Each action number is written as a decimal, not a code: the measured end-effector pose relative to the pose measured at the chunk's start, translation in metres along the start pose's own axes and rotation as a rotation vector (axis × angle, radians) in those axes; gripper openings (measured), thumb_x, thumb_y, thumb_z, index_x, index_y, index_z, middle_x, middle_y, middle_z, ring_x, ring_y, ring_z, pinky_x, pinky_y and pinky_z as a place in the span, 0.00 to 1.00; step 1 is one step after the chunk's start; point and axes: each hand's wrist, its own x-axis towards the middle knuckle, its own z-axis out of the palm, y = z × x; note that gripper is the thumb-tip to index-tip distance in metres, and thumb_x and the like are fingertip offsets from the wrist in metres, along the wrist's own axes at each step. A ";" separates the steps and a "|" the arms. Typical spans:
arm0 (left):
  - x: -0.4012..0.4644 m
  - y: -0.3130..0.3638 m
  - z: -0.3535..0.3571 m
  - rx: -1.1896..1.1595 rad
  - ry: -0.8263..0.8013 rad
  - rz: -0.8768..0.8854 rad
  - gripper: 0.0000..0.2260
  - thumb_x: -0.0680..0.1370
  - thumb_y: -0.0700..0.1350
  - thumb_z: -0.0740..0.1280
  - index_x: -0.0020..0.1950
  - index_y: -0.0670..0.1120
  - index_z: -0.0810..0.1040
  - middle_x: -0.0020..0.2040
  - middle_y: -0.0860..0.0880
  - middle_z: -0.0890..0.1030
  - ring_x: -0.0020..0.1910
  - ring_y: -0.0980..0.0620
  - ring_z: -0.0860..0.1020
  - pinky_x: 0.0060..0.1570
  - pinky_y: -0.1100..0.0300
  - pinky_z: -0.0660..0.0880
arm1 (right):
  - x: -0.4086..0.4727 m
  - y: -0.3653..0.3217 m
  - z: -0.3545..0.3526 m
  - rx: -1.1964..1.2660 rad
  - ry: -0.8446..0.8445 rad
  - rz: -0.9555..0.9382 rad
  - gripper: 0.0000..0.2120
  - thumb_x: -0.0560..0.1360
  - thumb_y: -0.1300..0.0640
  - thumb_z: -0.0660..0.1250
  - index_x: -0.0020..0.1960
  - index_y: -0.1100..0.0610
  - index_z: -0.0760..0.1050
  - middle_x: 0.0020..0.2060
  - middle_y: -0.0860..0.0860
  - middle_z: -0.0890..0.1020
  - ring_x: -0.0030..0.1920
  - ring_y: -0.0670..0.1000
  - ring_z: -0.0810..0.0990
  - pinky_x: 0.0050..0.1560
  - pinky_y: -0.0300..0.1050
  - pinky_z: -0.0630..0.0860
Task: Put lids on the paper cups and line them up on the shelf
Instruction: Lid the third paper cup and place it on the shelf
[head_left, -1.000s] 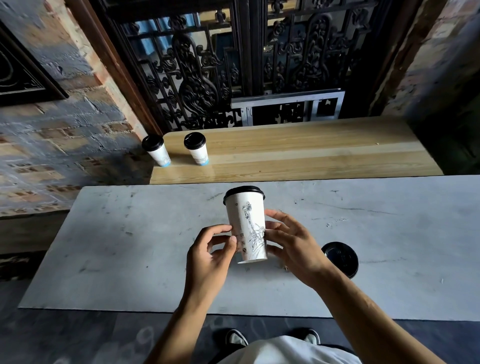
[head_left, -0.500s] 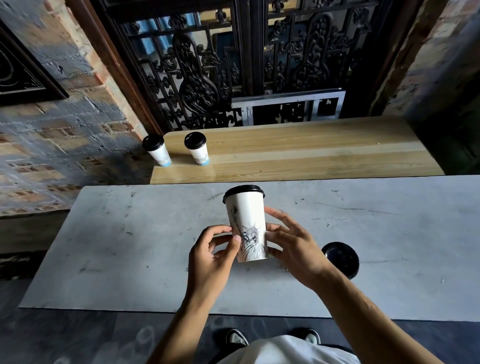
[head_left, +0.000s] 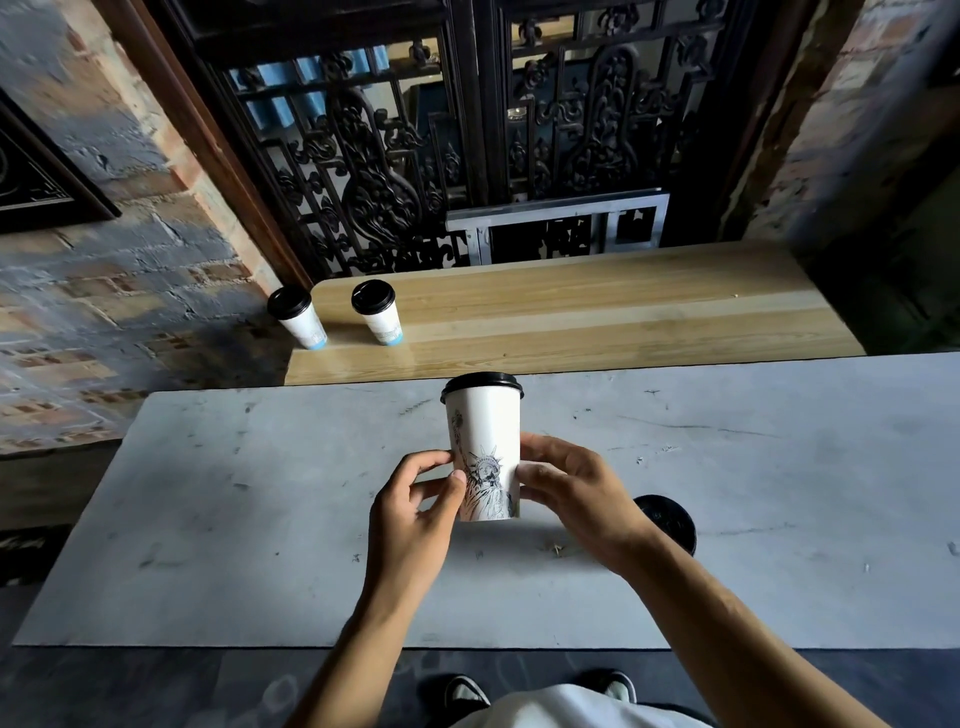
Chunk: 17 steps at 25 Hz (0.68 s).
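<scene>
Both hands' grip low on lidded cup (head_left: 484, 441) (upright)

both hands (head_left: 415, 514) (head_left: 576, 493) hold a lidded paper cup (head_left: 485, 447) upright.

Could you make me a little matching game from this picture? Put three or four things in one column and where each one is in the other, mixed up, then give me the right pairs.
Things:
1. Cup with the statue drawing
2. Loose black lid
3. Two lidded cups
4. Shoes

Places:
A. On the floor below the near edge of the grey table
B. At the left end of the wooden shelf
C. Between the left hand and the right hand
D. Flat on the grey table, behind the right wrist

Pairs: 1-C, 2-D, 3-B, 4-A
</scene>
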 end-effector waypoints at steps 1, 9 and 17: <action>0.002 0.001 0.003 0.012 -0.009 -0.005 0.07 0.78 0.41 0.72 0.53 0.53 0.80 0.52 0.49 0.86 0.47 0.54 0.85 0.48 0.54 0.82 | 0.002 -0.004 -0.004 -0.027 0.011 0.009 0.23 0.73 0.60 0.71 0.68 0.60 0.78 0.57 0.60 0.86 0.59 0.59 0.85 0.62 0.51 0.81; 0.020 0.031 0.037 -0.034 -0.116 -0.048 0.16 0.75 0.32 0.72 0.57 0.48 0.77 0.51 0.51 0.87 0.48 0.59 0.85 0.44 0.70 0.78 | 0.034 -0.042 -0.035 -0.437 -0.017 0.007 0.29 0.67 0.59 0.79 0.67 0.55 0.76 0.50 0.51 0.86 0.53 0.50 0.85 0.54 0.56 0.85; 0.108 0.005 0.058 0.078 -0.209 -0.202 0.26 0.70 0.35 0.78 0.63 0.50 0.73 0.61 0.51 0.83 0.53 0.53 0.85 0.46 0.61 0.82 | 0.123 -0.048 -0.053 -0.731 -0.053 0.123 0.15 0.68 0.60 0.77 0.51 0.49 0.81 0.52 0.50 0.87 0.54 0.52 0.86 0.59 0.52 0.79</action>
